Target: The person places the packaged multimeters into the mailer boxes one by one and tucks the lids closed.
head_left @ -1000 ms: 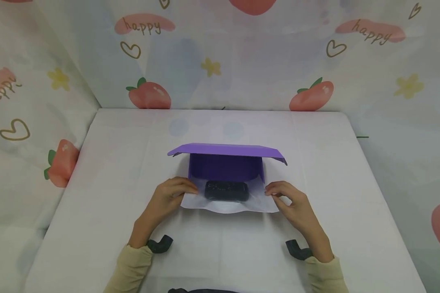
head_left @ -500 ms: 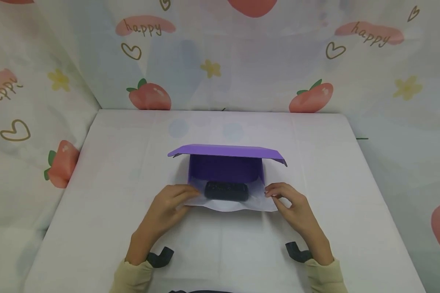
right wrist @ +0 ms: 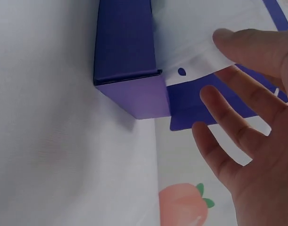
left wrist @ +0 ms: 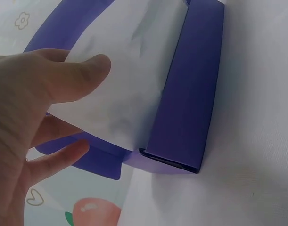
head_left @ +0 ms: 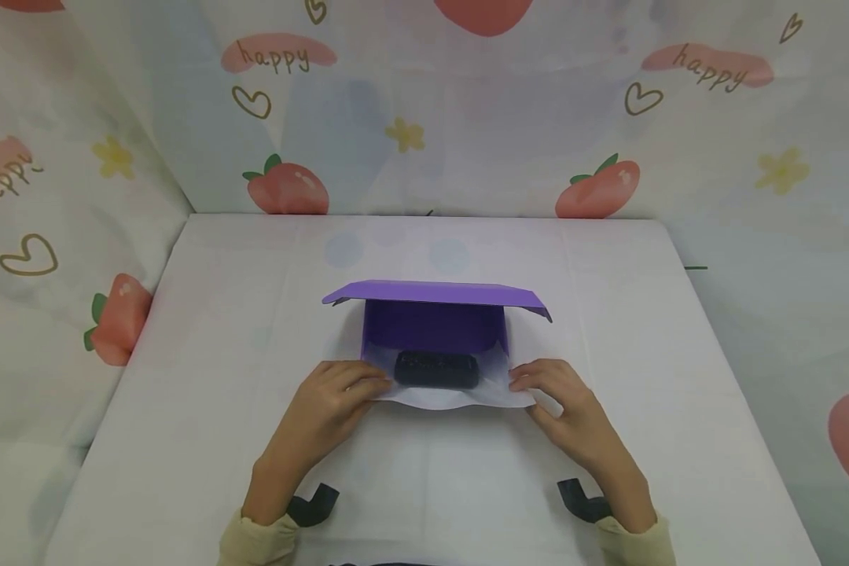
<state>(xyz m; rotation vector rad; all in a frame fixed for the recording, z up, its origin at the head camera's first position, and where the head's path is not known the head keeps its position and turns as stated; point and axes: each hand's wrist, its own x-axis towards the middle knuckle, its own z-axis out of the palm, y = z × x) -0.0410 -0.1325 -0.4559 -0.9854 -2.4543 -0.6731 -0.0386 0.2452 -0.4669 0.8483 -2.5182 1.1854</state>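
Note:
A purple cardboard box [head_left: 435, 324] stands mid-table with its lid raised at the back. White tissue paper [head_left: 439, 399] lines it and spreads up and out over the front wall. On the paper lies a black, rounded oblong item [head_left: 436, 369] with faint light markings. My left hand [head_left: 328, 405] pinches the paper's left edge, thumb on the near side and fingers behind, as the left wrist view shows. At the opposite edge, my right hand [head_left: 562, 397] pinches the paper likewise, its other fingers spread. The box's front wall [left wrist: 188, 89] shows below the paper in both wrist views.
The box stands on a white-covered table [head_left: 424, 479]. Behind and to the left hangs a printed cloth backdrop [head_left: 467, 118] with fruit and hearts. Dark curved mounts sit at both wrists, the left mount [head_left: 314, 505] showing well. A black edge shows at the bottom of the head view.
My left hand has shifted inward and nearer along the paper, covering its left corner. The right hand has come slightly nearer and its thumb has lowered. The box and black item stay put.

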